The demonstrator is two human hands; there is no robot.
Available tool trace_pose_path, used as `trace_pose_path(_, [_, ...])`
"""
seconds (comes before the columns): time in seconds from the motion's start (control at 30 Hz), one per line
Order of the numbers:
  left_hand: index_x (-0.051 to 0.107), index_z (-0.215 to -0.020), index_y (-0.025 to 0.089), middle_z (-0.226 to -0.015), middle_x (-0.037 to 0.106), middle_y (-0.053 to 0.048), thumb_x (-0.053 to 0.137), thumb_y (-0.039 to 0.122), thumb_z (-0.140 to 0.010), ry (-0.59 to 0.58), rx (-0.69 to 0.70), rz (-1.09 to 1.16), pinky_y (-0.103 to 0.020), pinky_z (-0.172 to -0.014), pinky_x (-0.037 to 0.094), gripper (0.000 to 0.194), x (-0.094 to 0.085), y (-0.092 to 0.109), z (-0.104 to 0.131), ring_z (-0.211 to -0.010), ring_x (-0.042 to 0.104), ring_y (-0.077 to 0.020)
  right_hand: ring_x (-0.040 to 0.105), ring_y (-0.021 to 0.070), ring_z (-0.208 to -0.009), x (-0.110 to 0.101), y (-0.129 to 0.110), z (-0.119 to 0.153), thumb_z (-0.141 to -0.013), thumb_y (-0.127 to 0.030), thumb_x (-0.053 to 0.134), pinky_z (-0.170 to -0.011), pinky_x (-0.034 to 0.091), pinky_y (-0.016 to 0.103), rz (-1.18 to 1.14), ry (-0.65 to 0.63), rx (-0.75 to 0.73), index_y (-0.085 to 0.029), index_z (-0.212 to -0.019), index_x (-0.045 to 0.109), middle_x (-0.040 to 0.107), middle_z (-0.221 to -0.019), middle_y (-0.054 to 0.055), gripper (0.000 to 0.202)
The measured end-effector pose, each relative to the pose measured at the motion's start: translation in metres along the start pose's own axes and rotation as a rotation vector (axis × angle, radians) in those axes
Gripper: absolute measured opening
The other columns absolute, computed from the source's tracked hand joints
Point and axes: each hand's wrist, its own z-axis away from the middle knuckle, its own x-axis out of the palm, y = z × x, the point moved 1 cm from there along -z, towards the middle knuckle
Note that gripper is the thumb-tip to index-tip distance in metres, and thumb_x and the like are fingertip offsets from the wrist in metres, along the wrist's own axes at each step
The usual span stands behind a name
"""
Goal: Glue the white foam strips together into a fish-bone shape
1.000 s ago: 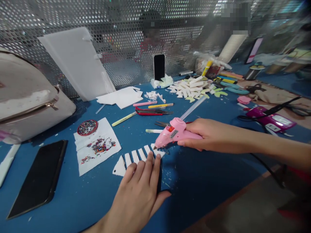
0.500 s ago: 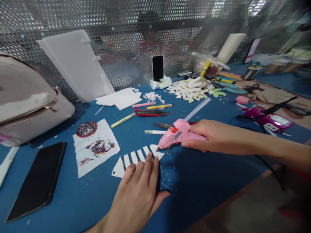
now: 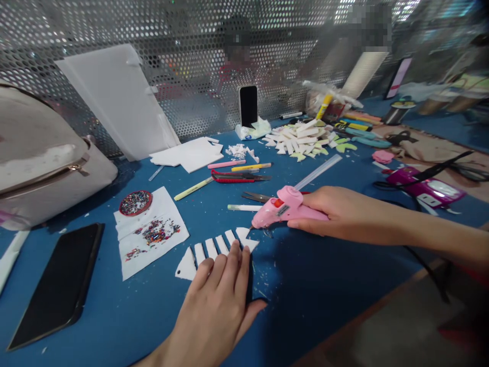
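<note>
"So, what's that right hand (image 3: 342, 214) got?"

"It's closed round the handle of a pink glue gun (image 3: 280, 206), a clear glue stick (image 3: 319, 172) poking out of the back."

"And the nozzle?"

"Right by the tail end of the white fish-bone cutout (image 3: 186, 265); I can't tell if it touches."

"Left hand (image 3: 216, 295)?"

"Open, palm down, fingertips on the cutout near its tail, grasping nothing. The cutout lies on the blue tabletop (image 3: 137, 316), in front of the person."

"What's close by?"

"Beyond the gun, scissors (image 3: 256, 197), partly hidden. Farther back, a red-handled cutter (image 3: 234, 178) beside some pens. Left of the cutout, loose beads (image 3: 156, 232) on white paper (image 3: 153, 260), with a red-rimmed dish of beads (image 3: 136, 203) at its top edge."

"And farther out?"

"A dark phone (image 3: 57, 285) lying flat at the left, a pale backpack (image 3: 49, 168) behind it, and a heap of white pieces (image 3: 300, 136) towards the perforated metal panel (image 3: 202, 92)."
</note>
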Motion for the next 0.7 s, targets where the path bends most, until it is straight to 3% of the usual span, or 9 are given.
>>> trace_pose_path(0.7, [0.057,-0.139,0.009,-0.137,0.063,-0.014,0.021,0.046,-0.108,0.003,-0.001,0.003,-0.04,-0.093,0.036,0.06,-0.0016,0.0006,0.0,-0.107,0.06,-0.0249,0.044,0.0163,-0.057,0.0002,0.0008,0.0016,-0.092,-0.068,0.042,-0.054,0.025,0.028,-0.014,0.017,0.039,-0.019,-0.069,0.053,0.054,-0.064,0.002,0.055])
